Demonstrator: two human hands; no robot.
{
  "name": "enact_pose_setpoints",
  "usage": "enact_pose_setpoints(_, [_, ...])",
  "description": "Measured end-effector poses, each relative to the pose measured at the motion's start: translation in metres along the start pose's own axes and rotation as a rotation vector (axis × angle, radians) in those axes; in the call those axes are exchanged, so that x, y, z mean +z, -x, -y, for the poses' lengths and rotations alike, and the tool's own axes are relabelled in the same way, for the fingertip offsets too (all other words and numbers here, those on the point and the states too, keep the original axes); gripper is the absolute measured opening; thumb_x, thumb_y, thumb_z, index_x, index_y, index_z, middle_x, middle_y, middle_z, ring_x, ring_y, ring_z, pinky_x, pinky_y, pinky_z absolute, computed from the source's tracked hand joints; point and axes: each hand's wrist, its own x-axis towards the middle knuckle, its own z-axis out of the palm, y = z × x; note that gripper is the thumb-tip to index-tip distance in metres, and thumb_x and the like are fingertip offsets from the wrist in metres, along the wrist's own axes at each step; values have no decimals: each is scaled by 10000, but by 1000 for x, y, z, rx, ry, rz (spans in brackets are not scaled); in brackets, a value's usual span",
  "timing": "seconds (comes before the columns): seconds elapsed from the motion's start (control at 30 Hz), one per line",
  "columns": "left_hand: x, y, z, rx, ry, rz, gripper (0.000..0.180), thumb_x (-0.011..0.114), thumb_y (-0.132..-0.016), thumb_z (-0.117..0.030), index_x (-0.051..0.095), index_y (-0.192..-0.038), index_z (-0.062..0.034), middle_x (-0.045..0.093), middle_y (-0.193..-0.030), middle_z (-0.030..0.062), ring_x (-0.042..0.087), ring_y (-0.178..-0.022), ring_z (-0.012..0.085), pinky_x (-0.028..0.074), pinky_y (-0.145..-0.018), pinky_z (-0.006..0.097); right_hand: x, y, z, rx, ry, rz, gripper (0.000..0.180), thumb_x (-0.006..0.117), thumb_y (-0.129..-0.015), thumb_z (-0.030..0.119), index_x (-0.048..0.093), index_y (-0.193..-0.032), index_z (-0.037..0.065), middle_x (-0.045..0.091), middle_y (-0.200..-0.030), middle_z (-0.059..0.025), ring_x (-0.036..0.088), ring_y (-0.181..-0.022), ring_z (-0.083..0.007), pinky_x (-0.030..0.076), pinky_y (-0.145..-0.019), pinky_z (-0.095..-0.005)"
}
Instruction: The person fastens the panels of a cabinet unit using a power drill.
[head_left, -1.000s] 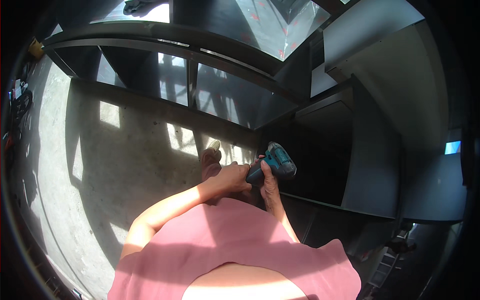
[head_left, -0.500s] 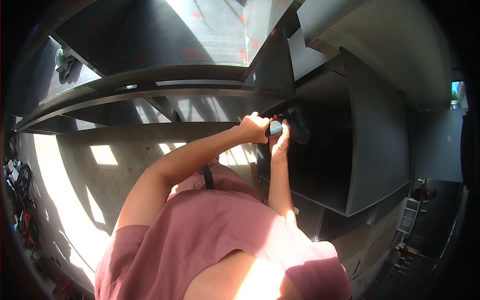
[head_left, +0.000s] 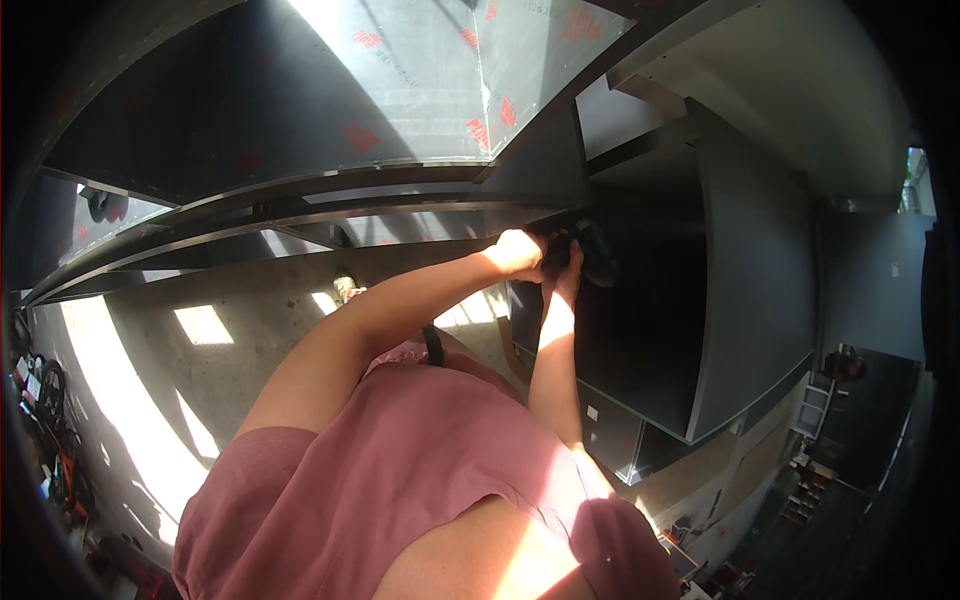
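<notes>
Both hands meet at the front left corner of an open dark cabinet box. A dark teal and black power tool, drill-like in shape, sits in my right hand, its rounded body reaching into the shaded opening. My left hand is closed at the tool's near left end, against the panel edge; its fingertips lie in shadow, and whatever they pinch is hidden. The tool's tip cannot be made out.
Long dark panels and frame rails run across the far side. A tall side panel bounds the cabinet on the right. Tools and cables lie on the floor at far left. A shelf rack stands at right.
The tool has turned, so its pale, blue-striped part no longer shows between my hands. My left hand has shifted slightly right. The whole view has tilted a little.
</notes>
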Motion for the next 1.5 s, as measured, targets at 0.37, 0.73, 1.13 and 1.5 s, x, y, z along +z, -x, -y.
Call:
enact_pose_setpoints(0.37, [3,5,18,-209,155,412,424,634,-632,-244,645,-969,14,655,-741,171,654,-704,279,516,-631,378,-26,-15,-31,95,146,-213,366,633,-840,344,566,-1047,49,585,-986,-66,562,-933,-213,437,-890,-360])
enact_pose_setpoints(0.73, [5,206,35,-381,505,-21,396,612,-656,-259,562,-936,17,630,-716,173,627,-683,316,493,-655,402,47,92,-72,480,678,302,602,741,-756,278,431,-1230,74,510,-1105,-67,494,-1079,-192,379,-979,-389])
enact_pose_setpoints(1.13, [17,295,24,-634,1483,-972,361,640,-739,-218,539,-1014,-8,623,-903,81,612,-737,148,487,-622,267,194,104,-187,592,1201,966,415,675,-763,224,497,-1048,-19,617,-855,-110,618,-784,-169,489,-726,-299])
enact_pose_setpoints(1.5, [31,284,90,-391,1761,-1235,545,727,-740,-222,512,-1183,12,581,-1113,85,548,-1030,171,438,-889,293,249,106,-257,122,1841,1290,672,713,-654,318,419,-1129,-54,607,-997,-254,612,-949,-371,483,-794,-396])
